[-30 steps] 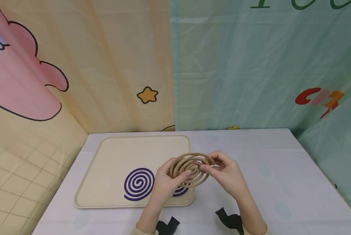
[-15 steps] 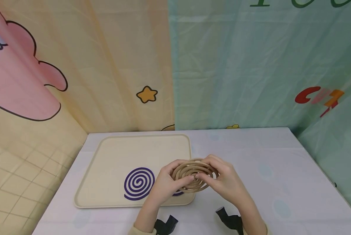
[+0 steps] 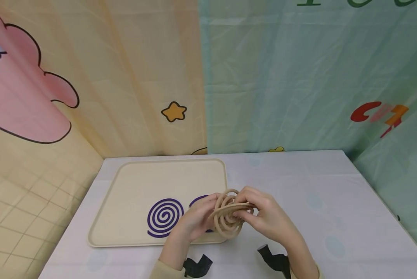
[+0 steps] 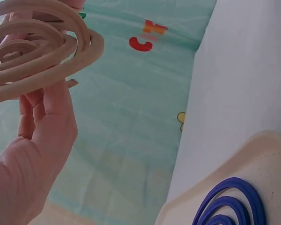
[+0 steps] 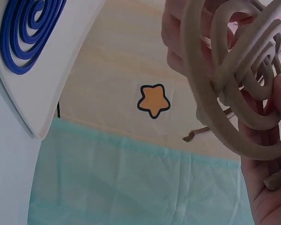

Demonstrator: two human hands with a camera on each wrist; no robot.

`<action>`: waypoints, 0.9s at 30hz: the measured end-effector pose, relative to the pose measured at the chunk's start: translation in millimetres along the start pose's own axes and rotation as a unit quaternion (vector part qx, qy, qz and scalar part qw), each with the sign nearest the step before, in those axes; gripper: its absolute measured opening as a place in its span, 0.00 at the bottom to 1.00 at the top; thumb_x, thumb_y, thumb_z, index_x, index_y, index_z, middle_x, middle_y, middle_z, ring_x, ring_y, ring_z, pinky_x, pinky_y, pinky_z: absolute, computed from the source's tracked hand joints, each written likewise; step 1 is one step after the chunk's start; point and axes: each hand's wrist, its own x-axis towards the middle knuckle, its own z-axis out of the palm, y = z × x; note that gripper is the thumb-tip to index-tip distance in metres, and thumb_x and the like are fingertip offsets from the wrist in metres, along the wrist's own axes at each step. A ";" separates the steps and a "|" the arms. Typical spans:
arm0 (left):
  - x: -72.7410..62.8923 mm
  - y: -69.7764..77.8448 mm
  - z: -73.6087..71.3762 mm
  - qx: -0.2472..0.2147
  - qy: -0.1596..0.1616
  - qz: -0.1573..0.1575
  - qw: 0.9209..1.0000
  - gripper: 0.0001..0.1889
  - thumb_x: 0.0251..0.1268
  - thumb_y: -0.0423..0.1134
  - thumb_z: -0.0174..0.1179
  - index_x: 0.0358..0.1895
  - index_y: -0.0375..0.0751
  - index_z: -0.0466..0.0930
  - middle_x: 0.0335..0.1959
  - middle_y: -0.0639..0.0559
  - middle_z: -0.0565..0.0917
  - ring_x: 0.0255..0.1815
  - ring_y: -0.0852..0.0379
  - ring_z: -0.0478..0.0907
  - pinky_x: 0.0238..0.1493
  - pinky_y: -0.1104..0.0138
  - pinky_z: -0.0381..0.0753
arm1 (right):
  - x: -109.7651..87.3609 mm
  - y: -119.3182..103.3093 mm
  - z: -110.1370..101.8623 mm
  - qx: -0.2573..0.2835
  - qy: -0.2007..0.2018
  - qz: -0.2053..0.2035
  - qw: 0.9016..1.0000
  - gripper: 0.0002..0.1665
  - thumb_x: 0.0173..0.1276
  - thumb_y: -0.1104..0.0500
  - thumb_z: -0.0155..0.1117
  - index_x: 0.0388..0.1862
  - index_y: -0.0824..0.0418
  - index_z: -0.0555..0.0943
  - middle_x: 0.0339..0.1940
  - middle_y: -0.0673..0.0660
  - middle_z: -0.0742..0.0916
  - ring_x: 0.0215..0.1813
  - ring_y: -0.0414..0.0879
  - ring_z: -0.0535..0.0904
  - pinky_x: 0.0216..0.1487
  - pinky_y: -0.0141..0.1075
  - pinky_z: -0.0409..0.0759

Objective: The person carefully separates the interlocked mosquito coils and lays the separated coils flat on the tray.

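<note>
Centrally held, tan spiral coil (image 3: 227, 224): in both hands, just right of centre in the lower half of the head view, over the tray's near right corner; loops cross one another at different tilts; whether one piece or two nested is unclear. Fills the upper left of the left wrist view and the right side of the right wrist view.
Left hand (image 3: 197, 219): curled at the coil's left side, gripping it; its fingertips are partly hidden.
Right hand (image 3: 264, 211): thumb and fingers pinching the coil's right side.
Serving tray (image 3: 142, 178): cream, rounded corners, raised rim, flat at left of centre in the lower half.
Blue spiral, left (image 3: 165, 217): whole, flat on the tray, near its lower edge.
Blue spiral, right (image 3: 198, 199): same colour, on the tray, mostly covered by the left hand and the coil.
Table (image 3: 309, 193): pale cover, lower part of the frame, beneath the tray.
Wrist straps: black, left one (image 3: 198, 266) and right one (image 3: 275, 260), lower edge.
Curtains: beige cloth (image 3: 142, 77) upper left, teal cloth (image 3: 271, 85) upper right.
Printed star (image 3: 174, 111): orange, dark outline, on the beige cloth.
</note>
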 end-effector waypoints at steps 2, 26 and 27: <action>-0.7 -0.3 0.5 0.003 -0.001 -0.001 1.000 0.18 0.77 0.53 0.46 0.56 0.44 0.74 0.48 0.57 0.80 0.51 0.60 0.79 0.53 0.65 0.80 | -0.3 -0.2 0.4 0.007 -0.009 -0.006 1.000 0.16 0.57 0.68 0.73 0.37 0.50 0.80 0.35 0.45 0.83 0.34 0.35 0.74 0.31 0.27 0.75; -9.0 3.9 21.9 0.055 0.080 0.137 0.986 0.22 0.64 0.36 0.60 0.58 0.32 0.66 0.50 0.50 0.73 0.51 0.58 0.76 0.51 0.72 0.78 | -0.5 -4.3 3.1 -0.115 0.046 -0.043 0.991 0.29 0.43 0.84 0.69 0.32 0.52 0.80 0.37 0.44 0.82 0.43 0.38 0.77 0.45 0.22 0.75; -8.8 4.0 23.3 0.061 0.083 0.131 0.986 0.22 0.65 0.36 0.59 0.58 0.32 0.67 0.51 0.50 0.74 0.51 0.57 0.77 0.52 0.71 0.79 | -0.3 -4.1 3.4 -0.118 0.050 -0.048 0.991 0.29 0.43 0.85 0.69 0.31 0.52 0.80 0.37 0.44 0.82 0.42 0.38 0.77 0.44 0.21 0.75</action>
